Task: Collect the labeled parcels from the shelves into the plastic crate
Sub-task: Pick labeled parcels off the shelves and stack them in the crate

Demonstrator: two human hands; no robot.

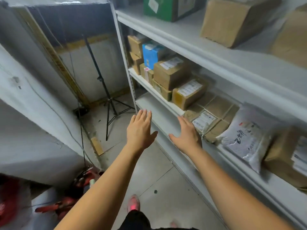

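A white shelving unit runs along the right. On its middle shelf lie several labeled cardboard parcels: a flat taped one, a box behind it and a stacked box. A grey plastic mailer bag lies further right. My right hand is stretched out flat, fingers straight, just left of the flat taped parcel at the shelf's front edge. My left hand is held out open in the air in front of the shelf, holding nothing. No plastic crate is in view.
A black tripod stand stands on the tiled floor near the corner. A blue box sits deep on the shelf; a green box and a large brown carton on the upper shelf. Red objects lie low left.
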